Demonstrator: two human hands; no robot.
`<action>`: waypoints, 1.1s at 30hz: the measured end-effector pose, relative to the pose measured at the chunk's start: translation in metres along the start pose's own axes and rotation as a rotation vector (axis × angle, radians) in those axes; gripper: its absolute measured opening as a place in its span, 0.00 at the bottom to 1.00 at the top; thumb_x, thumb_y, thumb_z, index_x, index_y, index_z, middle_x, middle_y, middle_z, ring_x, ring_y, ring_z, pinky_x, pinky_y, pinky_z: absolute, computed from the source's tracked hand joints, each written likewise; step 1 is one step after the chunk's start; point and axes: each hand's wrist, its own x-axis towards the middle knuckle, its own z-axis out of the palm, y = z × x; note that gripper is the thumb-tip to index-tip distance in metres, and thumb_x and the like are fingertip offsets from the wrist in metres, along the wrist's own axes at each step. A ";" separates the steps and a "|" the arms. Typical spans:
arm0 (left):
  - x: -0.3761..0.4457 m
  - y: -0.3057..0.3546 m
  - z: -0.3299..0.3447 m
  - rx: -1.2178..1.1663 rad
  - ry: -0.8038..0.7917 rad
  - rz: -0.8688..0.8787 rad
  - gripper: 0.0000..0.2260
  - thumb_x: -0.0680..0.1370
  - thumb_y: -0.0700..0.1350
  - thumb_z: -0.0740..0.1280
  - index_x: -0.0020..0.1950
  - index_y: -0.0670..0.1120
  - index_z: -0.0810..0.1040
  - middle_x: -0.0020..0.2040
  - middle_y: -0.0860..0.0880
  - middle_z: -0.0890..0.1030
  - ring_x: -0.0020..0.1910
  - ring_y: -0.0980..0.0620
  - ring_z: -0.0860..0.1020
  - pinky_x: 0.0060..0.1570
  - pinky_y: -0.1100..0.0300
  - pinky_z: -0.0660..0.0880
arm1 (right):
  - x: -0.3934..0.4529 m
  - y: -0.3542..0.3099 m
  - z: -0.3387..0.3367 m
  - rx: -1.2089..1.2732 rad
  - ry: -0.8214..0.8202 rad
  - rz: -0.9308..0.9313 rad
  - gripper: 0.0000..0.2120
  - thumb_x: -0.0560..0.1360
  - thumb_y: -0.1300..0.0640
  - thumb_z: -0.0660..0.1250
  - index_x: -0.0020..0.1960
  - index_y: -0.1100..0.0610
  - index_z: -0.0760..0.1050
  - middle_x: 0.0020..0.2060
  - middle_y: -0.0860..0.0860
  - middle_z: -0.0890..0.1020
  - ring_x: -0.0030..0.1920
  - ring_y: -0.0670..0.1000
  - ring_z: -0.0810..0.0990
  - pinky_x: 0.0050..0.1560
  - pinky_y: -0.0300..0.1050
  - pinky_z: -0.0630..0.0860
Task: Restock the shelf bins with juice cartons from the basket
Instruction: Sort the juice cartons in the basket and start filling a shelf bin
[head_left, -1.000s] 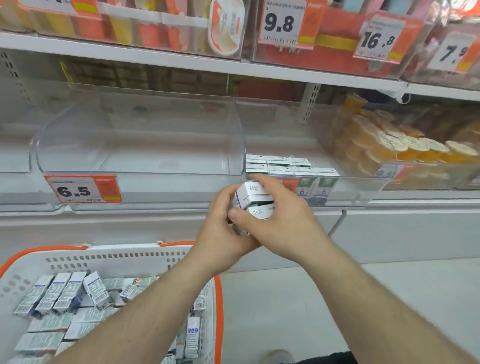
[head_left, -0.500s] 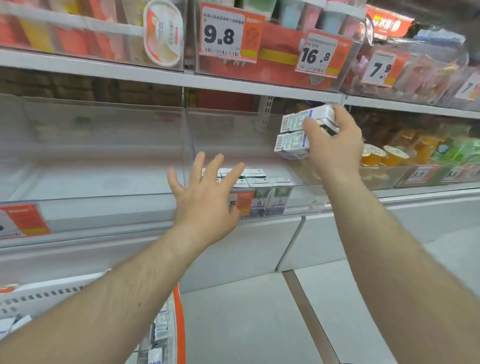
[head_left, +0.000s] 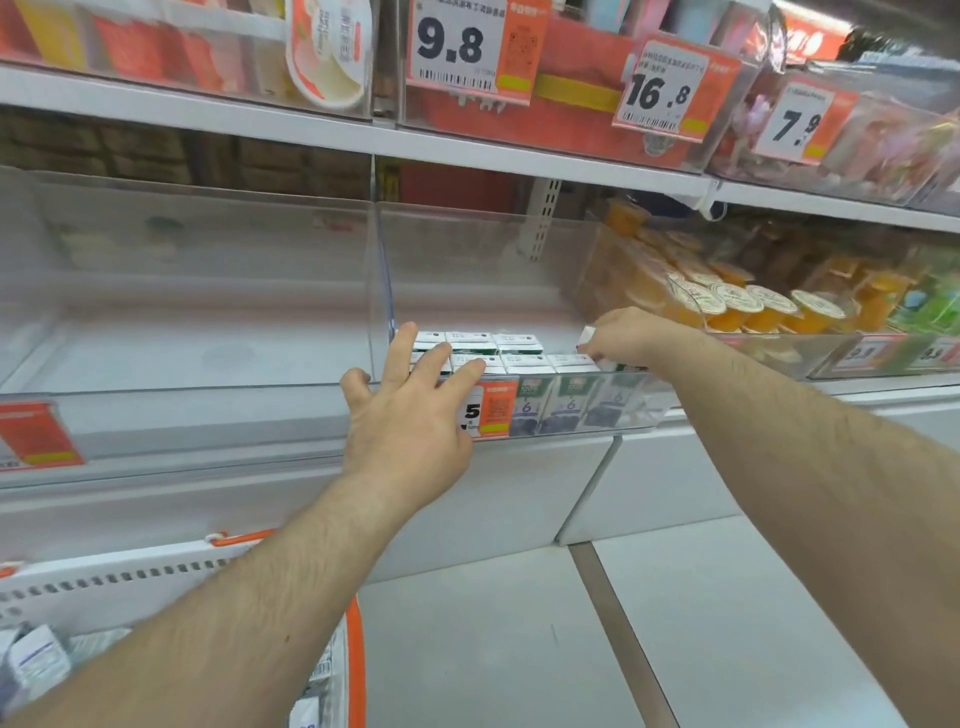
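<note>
Nearest, at lower left, the white basket (head_left: 130, 577) with its orange rim holds loose juice cartons (head_left: 39, 662). Above it the left hand (head_left: 410, 421) spreads open, fingertips on the front cartons in the clear shelf bin (head_left: 597, 415) (its price tag partly covered). Farther right, the right hand (head_left: 626, 338) grips a carton (head_left: 587, 335) at the row's right end.
</note>
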 end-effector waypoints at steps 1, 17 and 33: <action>0.000 0.000 0.001 0.000 0.003 0.001 0.27 0.76 0.50 0.63 0.74 0.60 0.59 0.76 0.54 0.60 0.77 0.46 0.45 0.60 0.43 0.58 | 0.000 -0.001 0.000 -0.019 -0.024 0.001 0.17 0.82 0.55 0.60 0.65 0.64 0.75 0.64 0.59 0.76 0.62 0.59 0.75 0.58 0.47 0.71; -0.001 -0.003 0.000 -0.023 -0.006 0.024 0.28 0.77 0.49 0.61 0.75 0.60 0.55 0.76 0.54 0.58 0.76 0.48 0.47 0.61 0.43 0.57 | 0.009 -0.038 -0.002 0.131 -0.095 -0.027 0.29 0.82 0.38 0.54 0.75 0.55 0.66 0.74 0.55 0.67 0.72 0.59 0.67 0.71 0.55 0.64; 0.000 -0.002 -0.001 -0.035 -0.010 0.021 0.28 0.77 0.47 0.61 0.75 0.60 0.55 0.76 0.53 0.58 0.76 0.47 0.48 0.61 0.42 0.57 | 0.019 -0.041 0.005 0.143 -0.185 0.049 0.36 0.80 0.32 0.43 0.81 0.53 0.50 0.80 0.52 0.51 0.79 0.56 0.52 0.76 0.57 0.52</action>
